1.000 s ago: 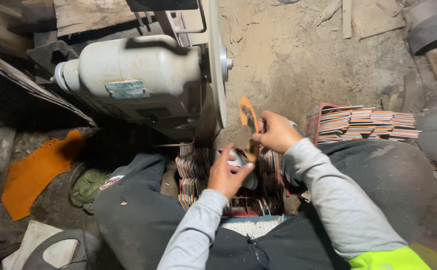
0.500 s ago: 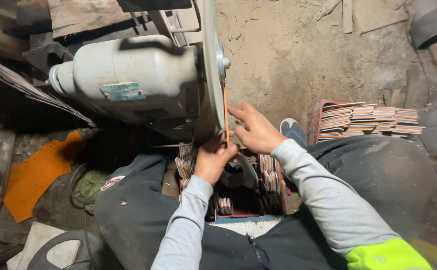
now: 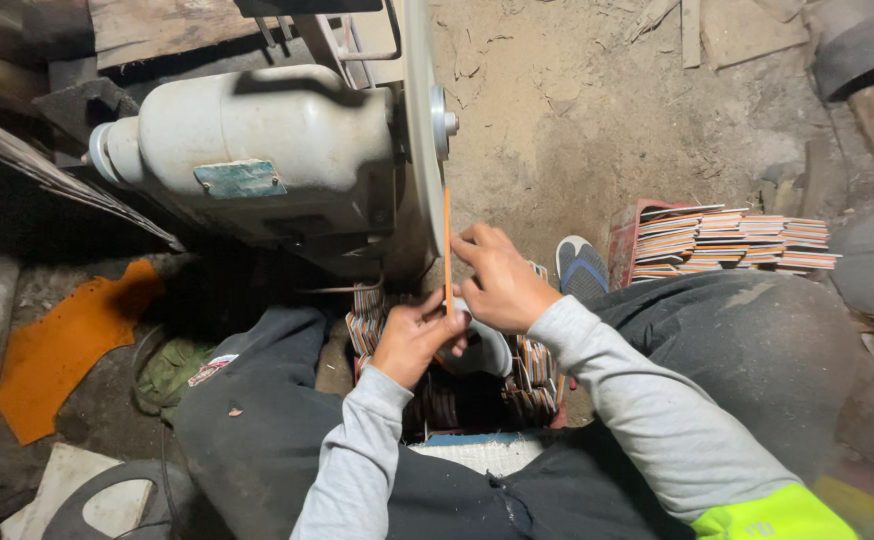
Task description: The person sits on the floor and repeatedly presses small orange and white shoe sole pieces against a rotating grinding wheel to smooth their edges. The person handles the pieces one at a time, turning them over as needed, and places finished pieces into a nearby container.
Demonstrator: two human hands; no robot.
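Thin orange sheet piece (image 3: 447, 250): held edge-on and upright against the flat face of the grinding disc (image 3: 419, 130), just below the disc's hub, between both hands. Right hand (image 3: 502, 280): fingers closed on the right side of the piece, knuckles up, fingertips near the disc face, wrist bent inward from a grey sleeve. Left hand (image 3: 415, 335): lower, pinching the bottom end of the same piece from beneath, thumb toward the disc, forearm rising from the lap in a matching grey sleeve. Motor housing (image 3: 257, 150): pale, rounded, dust-coated, carrying a small greenish plate, mounted left of the disc on a dark frame. Crate of stacked striped sheets (image 3: 517, 370): directly under the hands, between the person's knees, packed on edge. Second stack of striped sheets (image 3: 737, 240): lying flat in rows on the floor to the right, well apart from the hands, beside a red holder. Shoe (image 3: 582, 265): grey toe showing just right of the right hand. Orange scrap (image 3: 67, 345): large irregular sheet on the floor at far left. Floor (image 3: 597, 110): bare, sandy, littered with wood offcuts at the upper right. Dark trousers cover both legs; a yellow-green hem shows at the lower right.
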